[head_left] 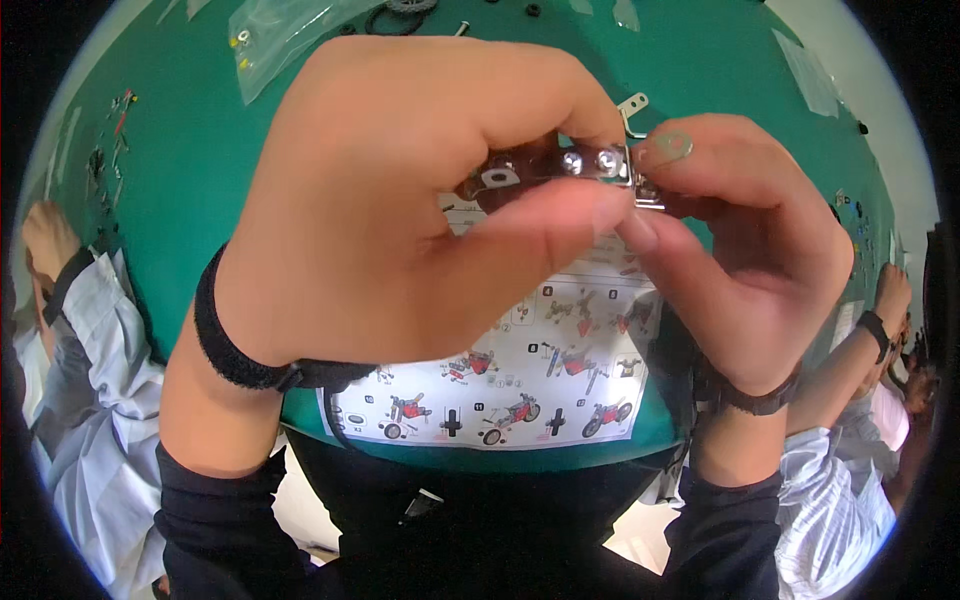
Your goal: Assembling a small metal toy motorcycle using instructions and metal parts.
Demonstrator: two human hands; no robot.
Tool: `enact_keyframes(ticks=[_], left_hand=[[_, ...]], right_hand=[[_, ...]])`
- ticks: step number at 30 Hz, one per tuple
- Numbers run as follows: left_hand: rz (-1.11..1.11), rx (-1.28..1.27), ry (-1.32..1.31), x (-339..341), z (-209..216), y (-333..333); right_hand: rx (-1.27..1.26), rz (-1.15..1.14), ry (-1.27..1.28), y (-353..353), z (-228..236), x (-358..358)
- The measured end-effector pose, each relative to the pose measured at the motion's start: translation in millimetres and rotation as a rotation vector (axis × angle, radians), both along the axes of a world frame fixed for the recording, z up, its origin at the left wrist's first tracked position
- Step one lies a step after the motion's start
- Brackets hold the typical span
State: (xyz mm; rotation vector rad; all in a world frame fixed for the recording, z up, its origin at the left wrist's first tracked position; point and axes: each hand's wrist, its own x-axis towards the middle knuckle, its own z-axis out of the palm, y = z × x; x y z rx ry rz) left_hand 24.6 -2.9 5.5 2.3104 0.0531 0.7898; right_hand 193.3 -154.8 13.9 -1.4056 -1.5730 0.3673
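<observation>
Both hands meet over the green table, close to the camera. My left hand [400, 200] is closed, its thumb and forefinger pinching a small shiny metal assembly [590, 163] with two round screw heads along its top. Coming in from the other side, my right hand [740, 230] pinches a small metal part at that assembly's right end with thumb and fingers. What exactly this part is stays mostly hidden by the fingertips. Under the hands lies a printed instruction sheet [480, 400] with pictures of a model motorcycle and its build steps.
A perforated metal strip [634, 103] lies just beyond the hands. At the back are a clear plastic bag [290, 35] with small parts, a black wheel [410, 6] and a screw [462, 28]. Other people's hands [50, 240] show at both sides, near scattered small parts.
</observation>
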Motion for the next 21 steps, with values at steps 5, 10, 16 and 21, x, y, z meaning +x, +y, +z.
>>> enact_keyframes(ticks=[5, 10, 16, 21], left_hand=[[0.068, -0.345, 0.020, -4.7, -15.8, -11.0], [0.101, -0.631, 0.056, 2.1, 3.3, -19.5], [-0.065, -0.818, 0.245, -4.9, 29.2, -6.0], [-0.201, -1.015, 0.220, -4.8, 13.1, 5.1]], right_hand=[[-0.019, 0.003, 0.111, 2.2, 0.1, -4.5], [0.001, 0.019, 0.115, 3.4, -10.6, 2.0], [0.038, -0.005, 0.182, 3.6, -12.4, 0.1], [0.049, 0.033, 0.150, 6.0, -12.7, 4.4]])
